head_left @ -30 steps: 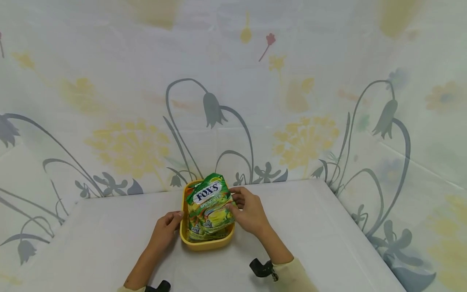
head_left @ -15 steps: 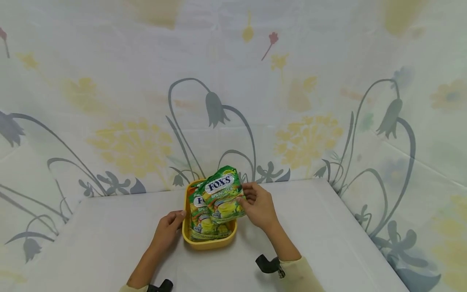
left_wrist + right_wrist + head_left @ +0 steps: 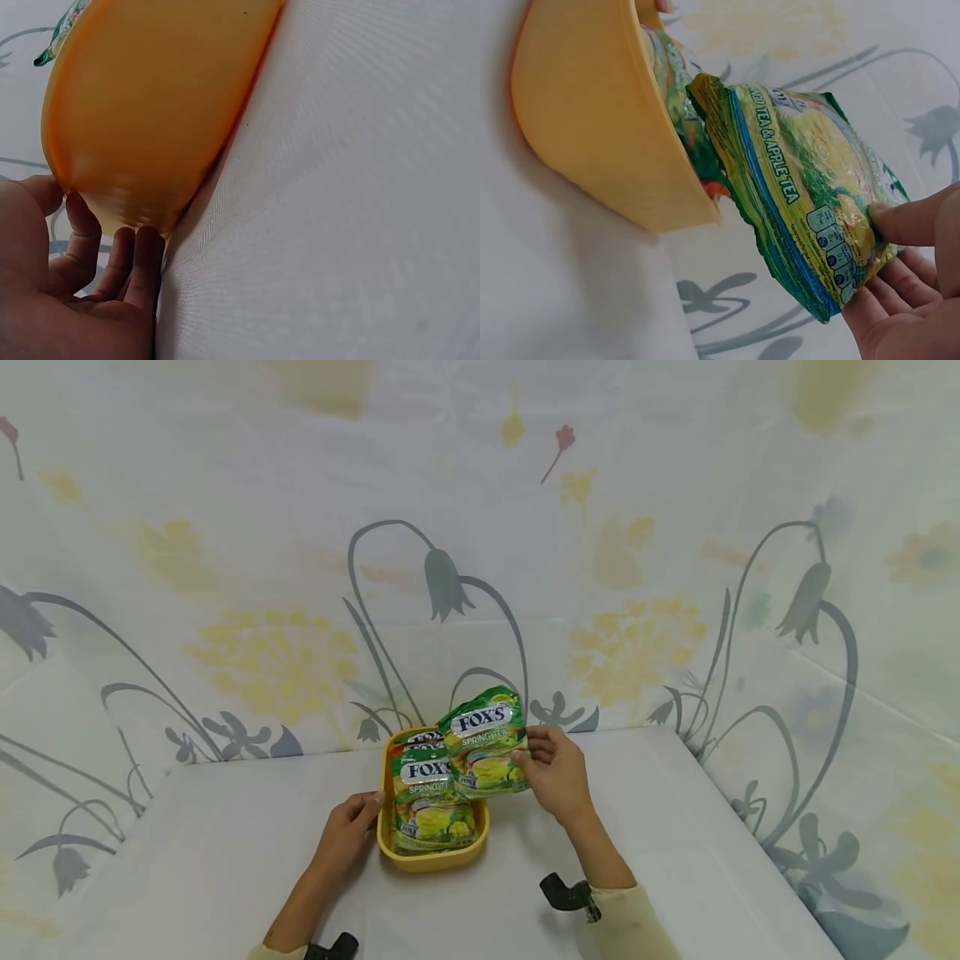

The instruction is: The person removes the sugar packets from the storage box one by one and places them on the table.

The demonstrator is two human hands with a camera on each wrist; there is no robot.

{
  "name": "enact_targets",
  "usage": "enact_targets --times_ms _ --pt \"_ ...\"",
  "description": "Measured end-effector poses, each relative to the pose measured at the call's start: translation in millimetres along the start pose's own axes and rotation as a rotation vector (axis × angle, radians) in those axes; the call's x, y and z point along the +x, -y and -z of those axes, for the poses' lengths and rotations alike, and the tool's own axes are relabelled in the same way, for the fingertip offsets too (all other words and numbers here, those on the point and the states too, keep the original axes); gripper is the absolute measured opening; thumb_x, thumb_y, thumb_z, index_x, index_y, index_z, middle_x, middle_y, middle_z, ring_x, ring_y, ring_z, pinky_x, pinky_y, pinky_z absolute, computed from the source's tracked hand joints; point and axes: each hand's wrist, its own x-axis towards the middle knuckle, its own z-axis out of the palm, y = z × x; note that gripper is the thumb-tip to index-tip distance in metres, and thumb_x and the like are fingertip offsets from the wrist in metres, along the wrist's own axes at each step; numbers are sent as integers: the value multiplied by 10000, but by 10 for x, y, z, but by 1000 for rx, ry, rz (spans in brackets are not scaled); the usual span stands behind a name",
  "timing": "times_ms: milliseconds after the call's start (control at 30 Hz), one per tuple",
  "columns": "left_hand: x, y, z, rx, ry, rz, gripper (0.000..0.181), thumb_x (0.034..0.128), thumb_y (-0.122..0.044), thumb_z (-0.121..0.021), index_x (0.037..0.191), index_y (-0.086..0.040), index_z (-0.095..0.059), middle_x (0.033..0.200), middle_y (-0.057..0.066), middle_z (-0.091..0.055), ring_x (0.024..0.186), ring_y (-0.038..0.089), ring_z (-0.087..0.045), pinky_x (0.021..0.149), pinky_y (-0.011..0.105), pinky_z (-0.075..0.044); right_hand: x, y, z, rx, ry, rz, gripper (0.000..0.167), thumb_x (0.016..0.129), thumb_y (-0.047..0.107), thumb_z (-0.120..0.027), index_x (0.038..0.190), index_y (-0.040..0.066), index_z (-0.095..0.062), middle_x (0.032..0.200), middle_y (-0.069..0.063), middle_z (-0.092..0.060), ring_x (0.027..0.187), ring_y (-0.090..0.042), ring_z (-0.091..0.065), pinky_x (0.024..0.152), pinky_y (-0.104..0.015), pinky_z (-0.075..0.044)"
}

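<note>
Glossy green pouch in right grip, rounded yellow tub

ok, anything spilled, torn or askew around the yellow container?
Nothing stands out: no spill or tear visible. The yellow container sits upright on the table, left hand at its rim, packets inside. The held packet tilts slightly, consistent with the right hand pinching one side.

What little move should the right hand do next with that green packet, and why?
Maybe move the held packet a bit farther right, clear of the yellow basket. The right hand pinches it, but in the head view its lower left part overlaps the basket and packets inside. The left hand holds the basket's side.
</note>
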Motion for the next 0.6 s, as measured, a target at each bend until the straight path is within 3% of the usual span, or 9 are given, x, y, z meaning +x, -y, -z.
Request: enact_targets --times_ms 600 --pt "30 -28 -25 28 -17 -14 499 1111 -472 -531 1228 -7 -669 1321 168 -688 1205 307 -669 1087 501 -531 119 -239 266 81 -156 -93 407 963 -9 -731 1354 -69 -636 1195 -269 -720 1087 -351 -720 796 -147 -572"
